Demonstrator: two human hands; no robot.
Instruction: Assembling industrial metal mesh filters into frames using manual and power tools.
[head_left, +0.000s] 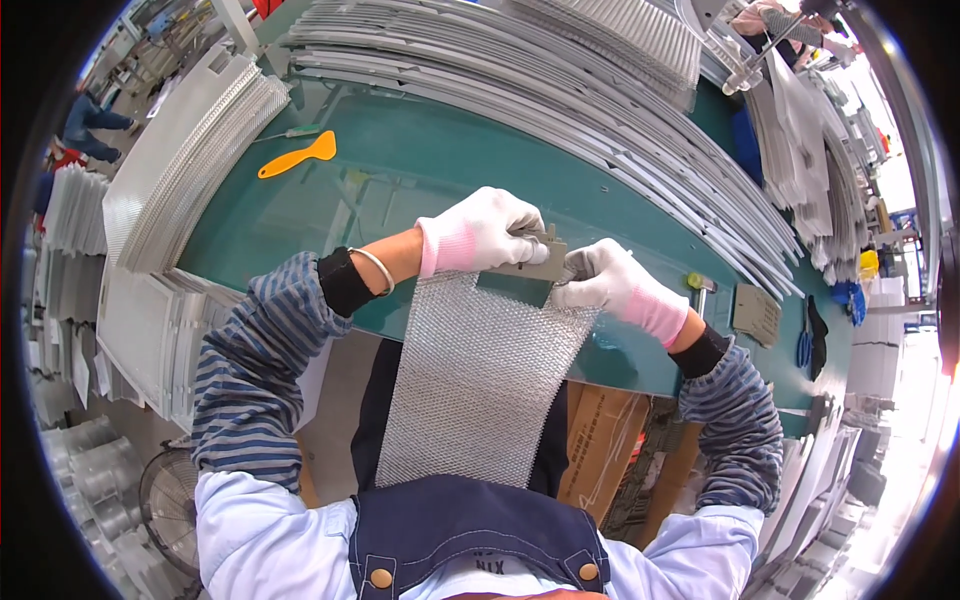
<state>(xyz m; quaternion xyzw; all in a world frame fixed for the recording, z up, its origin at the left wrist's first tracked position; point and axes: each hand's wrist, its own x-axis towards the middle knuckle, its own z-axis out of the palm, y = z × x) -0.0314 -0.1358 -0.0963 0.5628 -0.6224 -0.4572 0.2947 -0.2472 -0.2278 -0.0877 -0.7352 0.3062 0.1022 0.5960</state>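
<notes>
A silvery metal mesh sheet (475, 385) slants from the table edge down to my lap. Near its upper edge is a rectangular cutout. My left hand (480, 232), in a white glove with a pink cuff, is closed with its fingertips on a small grey-green notched plate (548, 262) at the cutout. My right hand (622, 290), gloved the same way, pinches the sheet's upper right corner beside the cutout. Its fingertips are close to the notched plate; whether they touch it I cannot tell.
On the green table (400, 130) lie an orange scraper (300, 155), a tool with a yellow-green head (700, 283) and grey-green plates (757, 314). Long metal strips (560, 120) curve along the back. Mesh panels (190, 170) are stacked at left. A cardboard box (603, 440) stands below.
</notes>
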